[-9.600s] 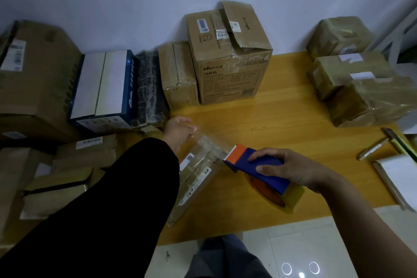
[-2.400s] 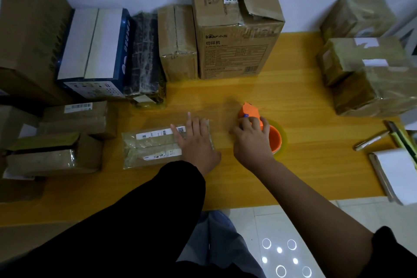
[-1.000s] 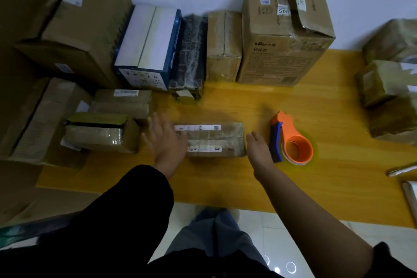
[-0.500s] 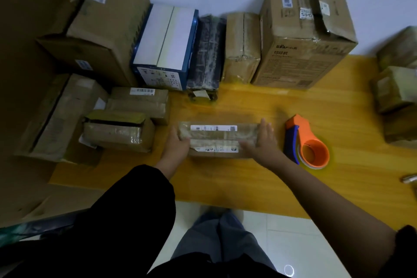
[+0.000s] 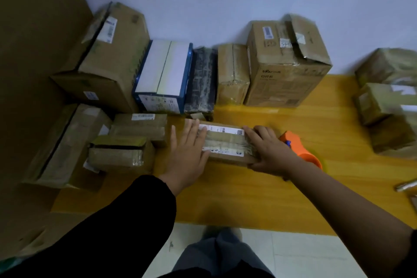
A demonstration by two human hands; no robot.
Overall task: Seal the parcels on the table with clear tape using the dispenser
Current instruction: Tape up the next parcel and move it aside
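A flat brown parcel (image 5: 225, 144) with white labels and clear tape along its top lies on the yellow wooden table (image 5: 293, 183). My left hand (image 5: 187, 153) rests flat with straight fingers on the parcel's left end. My right hand (image 5: 268, 151) grips the right end, fingers on top and thumb against the near side. The orange tape dispenser (image 5: 302, 149) stands on the table just right of my right hand, partly hidden behind it.
Two small taped parcels (image 5: 126, 142) sit left of the flat one. Bigger cartons, a blue and white box (image 5: 164, 77) and a tall carton (image 5: 286, 63) line the wall. More wrapped parcels (image 5: 388, 106) crowd the right edge. A pen (image 5: 406, 186) lies at right.
Both hands have carried the flat parcel back and a little left, toward the small parcels. My left hand now lies flat on top instead of holding the end. The dispenser has stayed put.
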